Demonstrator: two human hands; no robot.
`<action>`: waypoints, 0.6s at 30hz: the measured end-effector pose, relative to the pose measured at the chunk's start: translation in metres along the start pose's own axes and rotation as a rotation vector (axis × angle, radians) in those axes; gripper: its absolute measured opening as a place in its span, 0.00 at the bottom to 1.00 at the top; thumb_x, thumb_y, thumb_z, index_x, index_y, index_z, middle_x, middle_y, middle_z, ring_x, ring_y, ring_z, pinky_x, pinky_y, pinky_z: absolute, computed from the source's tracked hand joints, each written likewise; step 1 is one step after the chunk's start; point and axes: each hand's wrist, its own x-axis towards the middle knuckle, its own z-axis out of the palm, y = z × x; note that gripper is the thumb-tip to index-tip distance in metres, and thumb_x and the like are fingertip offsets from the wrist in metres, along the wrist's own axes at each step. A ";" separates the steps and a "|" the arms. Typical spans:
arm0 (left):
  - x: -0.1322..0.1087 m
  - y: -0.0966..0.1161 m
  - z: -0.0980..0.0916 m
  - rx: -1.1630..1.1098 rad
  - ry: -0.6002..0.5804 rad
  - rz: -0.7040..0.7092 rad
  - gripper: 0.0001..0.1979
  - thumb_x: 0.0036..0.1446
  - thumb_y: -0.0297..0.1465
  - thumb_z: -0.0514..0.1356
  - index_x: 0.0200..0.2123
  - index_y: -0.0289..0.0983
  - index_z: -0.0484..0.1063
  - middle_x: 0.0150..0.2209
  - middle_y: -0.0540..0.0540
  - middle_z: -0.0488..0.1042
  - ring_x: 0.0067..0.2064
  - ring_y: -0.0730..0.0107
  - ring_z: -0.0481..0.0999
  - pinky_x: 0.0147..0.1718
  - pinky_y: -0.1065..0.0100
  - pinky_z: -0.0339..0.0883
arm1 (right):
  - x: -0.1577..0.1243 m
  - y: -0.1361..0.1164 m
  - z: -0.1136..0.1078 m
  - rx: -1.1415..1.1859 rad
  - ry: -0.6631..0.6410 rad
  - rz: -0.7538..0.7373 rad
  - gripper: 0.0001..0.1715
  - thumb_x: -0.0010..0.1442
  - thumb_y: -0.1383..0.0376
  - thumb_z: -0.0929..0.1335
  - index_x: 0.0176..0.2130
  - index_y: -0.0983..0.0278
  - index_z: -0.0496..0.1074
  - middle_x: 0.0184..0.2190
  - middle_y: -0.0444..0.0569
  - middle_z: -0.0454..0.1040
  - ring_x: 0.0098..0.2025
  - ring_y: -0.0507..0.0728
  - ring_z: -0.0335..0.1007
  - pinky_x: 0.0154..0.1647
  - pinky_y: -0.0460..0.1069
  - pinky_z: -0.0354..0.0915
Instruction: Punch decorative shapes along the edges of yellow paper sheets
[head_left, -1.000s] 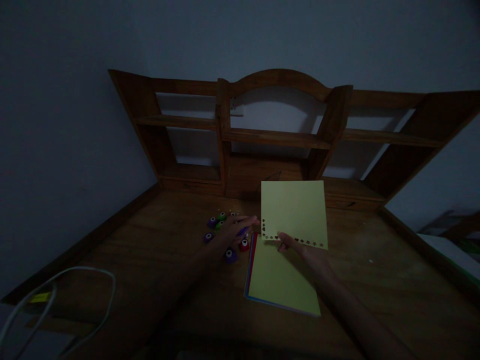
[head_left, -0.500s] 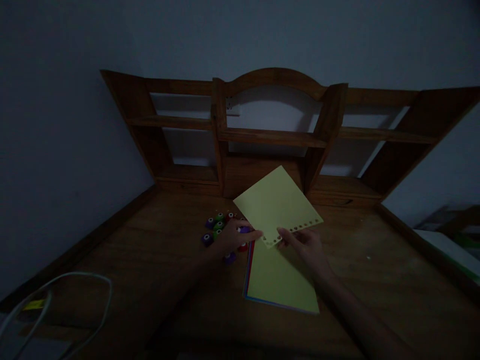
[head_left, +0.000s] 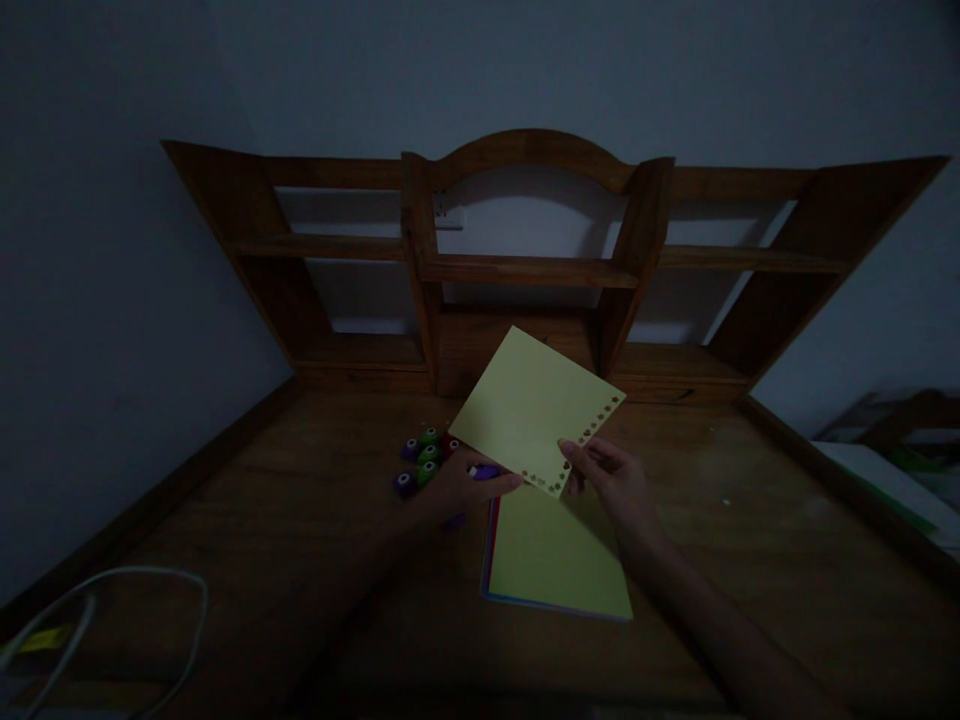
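Note:
A pale yellow sheet of paper (head_left: pixel 525 400) is held up at a slant, with small shapes punched along its right edge and near its lower corner. My right hand (head_left: pixel 619 490) pinches it at the right edge, thumb on top. At the lower left edge, my left hand (head_left: pixel 461 487) has its thumb at the rim and its other fingers partly hidden behind the sheet. A purple craft punch (head_left: pixel 484 471) shows between that thumb and fingers; I cannot tell whether it is touched. Beneath lies a stack of coloured paper (head_left: pixel 559 565), yellow on top.
Several green, purple and red craft punches (head_left: pixel 427 453) cluster left of the stack on the wooden desk (head_left: pixel 337 530). A wooden shelf unit (head_left: pixel 525 270) rises at the back. At the lower left loops a white cable (head_left: pixel 202 600); white papers (head_left: pixel 862 480) lie beyond the right edge.
The yellow sheet has turned counterclockwise, its top corner swinging left. My right hand has stayed on its punched edge, the left by the lower rim. The whole view has shifted slightly.

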 end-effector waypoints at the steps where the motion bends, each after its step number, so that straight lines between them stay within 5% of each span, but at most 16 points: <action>1: 0.000 -0.001 0.000 -0.006 -0.007 -0.007 0.13 0.48 0.39 0.64 0.28 0.34 0.80 0.24 0.47 0.77 0.28 0.69 0.73 0.26 0.72 0.62 | 0.000 0.001 0.000 0.008 -0.003 0.003 0.18 0.59 0.53 0.69 0.24 0.63 0.70 0.16 0.41 0.68 0.21 0.51 0.61 0.26 0.47 0.56; 8: -0.001 -0.003 0.000 -0.038 -0.013 -0.030 0.15 0.47 0.39 0.66 0.35 0.35 0.81 0.34 0.44 0.81 0.37 0.62 0.78 0.36 0.68 0.67 | 0.001 0.003 0.000 0.020 -0.005 0.016 0.18 0.58 0.53 0.70 0.24 0.63 0.70 0.15 0.40 0.66 0.20 0.51 0.60 0.25 0.47 0.54; 18: 0.000 -0.007 0.001 -0.045 -0.008 -0.013 0.16 0.46 0.40 0.66 0.34 0.34 0.81 0.34 0.42 0.81 0.37 0.61 0.78 0.35 0.68 0.69 | 0.000 0.000 0.000 0.035 -0.017 0.008 0.17 0.59 0.54 0.69 0.25 0.63 0.71 0.16 0.40 0.66 0.20 0.50 0.59 0.25 0.47 0.53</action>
